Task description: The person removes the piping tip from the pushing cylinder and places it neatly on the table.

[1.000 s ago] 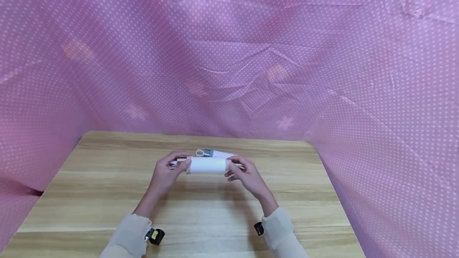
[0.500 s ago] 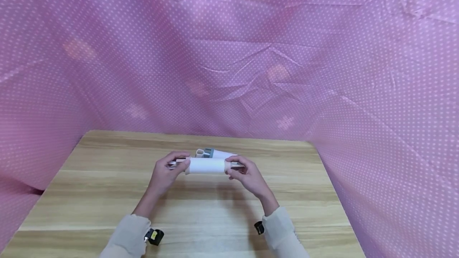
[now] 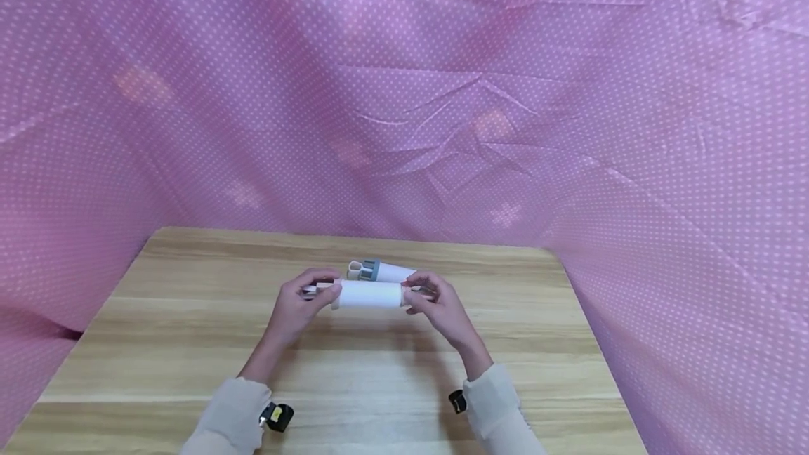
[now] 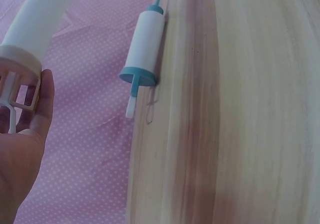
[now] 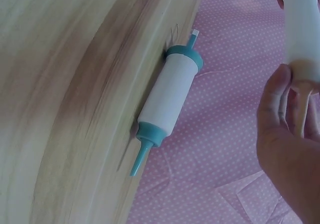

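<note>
A white-barrelled icing syringe [image 3: 371, 293] with pale pinkish end caps lies level between my hands, above the table. My left hand [image 3: 296, 306] holds its handle end, thumb on the near side of the cap. Its slotted cap and plunger handle show in the left wrist view [image 4: 20, 66]. My right hand [image 3: 445, 311] pinches the cap at the nozzle end; the slim nozzle [image 5: 301, 111] runs down between its fingers in the right wrist view. Part of that grip is hidden by the hand.
A second icing syringe [image 3: 393, 273] with teal caps lies on the wooden table [image 3: 354, 399] just behind the held one, its loop handle to the left. Pink dotted cloth [image 3: 404, 125] surrounds the table at the back and sides.
My right thumb and fingers have shifted on the nozzle-end cap, thumb dropping and then rising again. The left hand keeps its hold. The whole head view has shifted slightly.
</note>
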`<control>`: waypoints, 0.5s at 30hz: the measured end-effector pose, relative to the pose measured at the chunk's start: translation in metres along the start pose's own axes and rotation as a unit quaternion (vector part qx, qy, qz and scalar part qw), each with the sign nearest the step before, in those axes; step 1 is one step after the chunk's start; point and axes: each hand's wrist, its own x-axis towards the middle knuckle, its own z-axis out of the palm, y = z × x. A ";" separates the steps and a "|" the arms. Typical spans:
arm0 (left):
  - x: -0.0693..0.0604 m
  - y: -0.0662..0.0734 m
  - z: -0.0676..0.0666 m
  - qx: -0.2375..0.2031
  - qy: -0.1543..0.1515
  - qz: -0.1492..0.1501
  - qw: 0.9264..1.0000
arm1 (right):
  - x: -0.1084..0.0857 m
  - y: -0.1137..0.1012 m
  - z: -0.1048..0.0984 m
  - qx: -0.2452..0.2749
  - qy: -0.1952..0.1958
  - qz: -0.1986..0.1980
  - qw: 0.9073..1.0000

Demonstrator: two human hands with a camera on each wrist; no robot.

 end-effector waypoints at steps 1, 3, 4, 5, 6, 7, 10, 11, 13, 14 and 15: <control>0.000 0.000 0.000 -0.001 0.001 -0.001 1.000 | 0.000 0.000 0.000 0.004 -0.001 0.001 1.000; 0.001 0.000 0.000 -0.007 0.002 -0.003 1.000 | 0.000 -0.002 -0.001 0.010 -0.006 0.012 1.000; 0.001 0.000 -0.001 -0.011 0.002 -0.002 1.000 | 0.001 -0.002 -0.002 0.010 -0.014 0.015 1.000; 0.001 0.000 -0.001 -0.013 0.002 -0.001 1.000 | 0.001 -0.002 -0.002 0.009 -0.022 0.018 1.000; 0.002 -0.001 -0.001 -0.015 0.002 0.001 1.000 | 0.002 -0.002 -0.003 0.006 -0.029 0.022 0.999; 0.002 -0.001 -0.001 -0.017 0.003 0.003 1.000 | 0.002 -0.002 -0.003 0.002 -0.035 0.025 0.999; 0.003 -0.003 -0.001 -0.020 0.004 0.007 1.000 | 0.003 0.001 -0.006 -0.005 -0.044 0.027 0.999; 0.004 -0.003 -0.001 -0.020 0.004 0.007 1.000 | 0.003 0.001 -0.006 -0.008 -0.043 0.026 0.999; 0.004 -0.004 -0.001 -0.018 0.004 0.006 1.000 | 0.004 0.000 -0.007 -0.012 -0.039 0.021 0.999; 0.004 -0.004 -0.001 -0.016 0.004 0.006 1.000 | 0.004 0.000 -0.007 -0.013 -0.039 0.019 0.999; 0.004 -0.004 -0.001 -0.016 0.004 0.004 1.000 | 0.004 -0.001 -0.007 -0.014 -0.039 0.017 0.999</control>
